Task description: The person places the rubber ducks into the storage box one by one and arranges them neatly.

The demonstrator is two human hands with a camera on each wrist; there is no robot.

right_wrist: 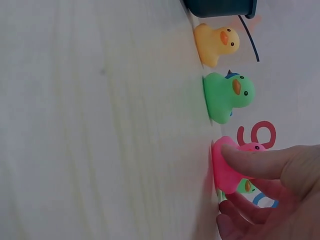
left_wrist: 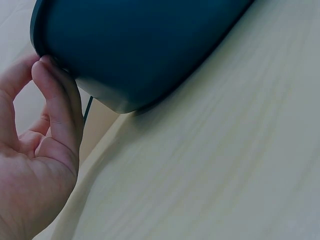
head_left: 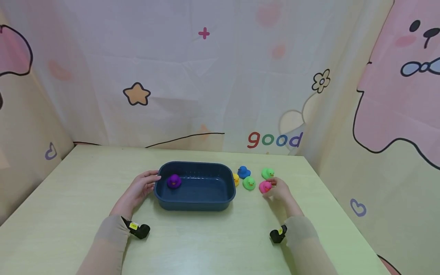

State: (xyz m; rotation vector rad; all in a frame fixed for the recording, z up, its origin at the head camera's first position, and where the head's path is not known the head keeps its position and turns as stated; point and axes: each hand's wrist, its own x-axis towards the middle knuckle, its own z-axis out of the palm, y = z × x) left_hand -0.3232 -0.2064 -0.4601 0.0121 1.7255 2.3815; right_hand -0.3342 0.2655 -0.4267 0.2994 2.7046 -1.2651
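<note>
A dark blue plastic basin (head_left: 203,206) sits on the table, with a purple rubber duck (head_left: 174,181) inside at its left end. My left hand (head_left: 143,186) pinches the basin's left rim between thumb and fingers, as the left wrist view shows close up. To the right of the basin, my right hand (head_left: 280,190) holds a pink rubber duck (right_wrist: 227,167), the thumb across its side and the fingers behind it. Just beyond that hand is a green duck (head_left: 267,173), and a second green duck (head_left: 249,183) stands left of the pink one.
A yellow duck (right_wrist: 215,44) stands close to the basin's right end, partly hidden by it in the head view. Behind the nearer green duck is a blue duck (head_left: 244,172). A printed curtain (head_left: 172,114) hangs along the table's back edge.
</note>
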